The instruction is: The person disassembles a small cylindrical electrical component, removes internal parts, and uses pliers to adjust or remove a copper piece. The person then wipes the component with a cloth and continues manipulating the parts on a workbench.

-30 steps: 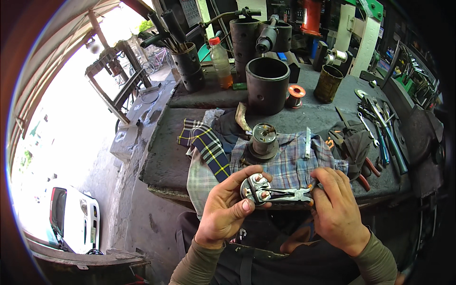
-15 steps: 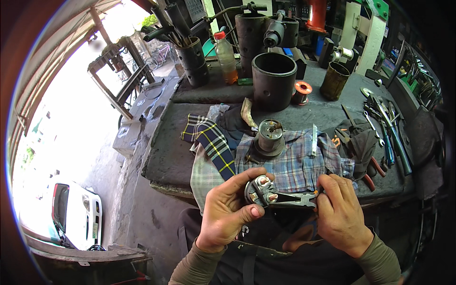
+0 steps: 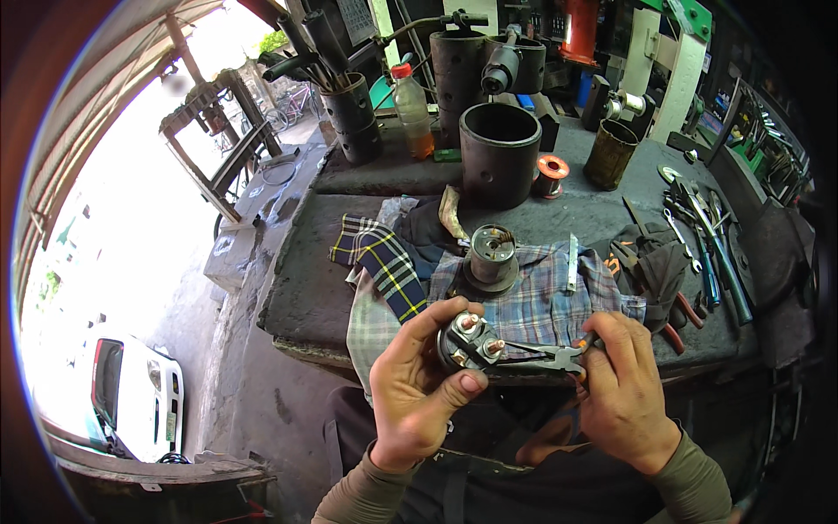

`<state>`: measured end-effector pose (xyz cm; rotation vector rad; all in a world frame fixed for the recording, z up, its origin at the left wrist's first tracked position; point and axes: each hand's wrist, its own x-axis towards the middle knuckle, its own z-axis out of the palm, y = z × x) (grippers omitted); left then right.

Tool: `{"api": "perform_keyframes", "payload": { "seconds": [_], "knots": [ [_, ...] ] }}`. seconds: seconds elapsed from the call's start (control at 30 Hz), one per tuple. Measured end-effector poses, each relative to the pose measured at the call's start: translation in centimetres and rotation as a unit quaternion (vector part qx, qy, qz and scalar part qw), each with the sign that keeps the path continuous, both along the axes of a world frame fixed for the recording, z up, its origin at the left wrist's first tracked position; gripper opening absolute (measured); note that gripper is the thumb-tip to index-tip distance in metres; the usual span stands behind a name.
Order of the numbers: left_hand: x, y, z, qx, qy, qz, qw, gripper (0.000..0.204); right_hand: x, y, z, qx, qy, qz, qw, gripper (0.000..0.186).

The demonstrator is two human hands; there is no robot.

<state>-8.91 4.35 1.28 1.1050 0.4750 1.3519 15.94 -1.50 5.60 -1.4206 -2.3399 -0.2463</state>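
My left hand point(image 3: 410, 384) is closed round a black, round electrical part with copper terminal studs point(image 3: 471, 339), its stud face turned up. My right hand point(image 3: 630, 384) grips a pair of long-nose pliers point(image 3: 559, 356) by the handles, which the fingers mostly hide. The jaws point left and their tips lie close to the lower right stud; whether they touch it I cannot tell. Beyond my hands, a metal cylinder with a flange point(image 3: 491, 259) stands on a plaid cloth point(image 3: 541, 293).
On the dark workbench point(image 3: 349, 188) stand a large black pipe cup point(image 3: 499, 162), a solder spool point(image 3: 551, 177), a rusty can point(image 3: 611, 155) and a bottle with a red cap point(image 3: 413, 112). Several wrenches and other hand tools point(image 3: 711, 244) lie at the right. A metal strip point(image 3: 572, 262) rests on the cloth.
The studded part has moved slightly left and up and turned, showing more of its stud face. The plier tips now sit more to the side of the lower stud.
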Motion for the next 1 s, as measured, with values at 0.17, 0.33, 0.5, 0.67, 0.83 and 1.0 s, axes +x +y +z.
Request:
{"api": "perform_keyframes", "payload": {
  "seconds": [0.17, 0.33, 0.5, 0.67, 0.83, 1.0],
  "knots": [
    [-0.5, 0.2, 0.7, -0.050, -0.006, -0.037, 0.998, 0.086, 0.1, 0.1, -0.1, 0.008, 0.007, 0.013, 1.000, 0.092],
    [-0.8, 0.2, 0.8, -0.082, -0.024, -0.067, 0.994, 0.088, 0.0, -0.1, -0.1, -0.017, 0.050, 0.011, 0.999, 0.080],
    [-0.7, 0.4, 0.6, -0.045, 0.009, -0.055, 0.997, 0.088, -0.4, -0.3, -0.2, -0.016, 0.057, -0.001, 0.998, 0.046],
    [-0.5, 0.1, 1.1, -0.053, -0.002, -0.042, 0.998, 0.080, -0.7, 0.0, -0.6, -0.023, 0.058, 0.009, 0.998, 0.041],
    [-0.3, -0.2, 1.5, -0.040, 0.018, -0.042, 0.998, 0.074, -0.5, -0.3, -0.9, -0.013, 0.022, 0.006, 1.000, 0.054],
    [-0.6, -0.4, 1.5, 0.018, 0.052, -0.023, 0.998, 0.076, -0.6, -0.5, -1.3, -0.009, -0.019, 0.016, 1.000, 0.056]
  ]
}}
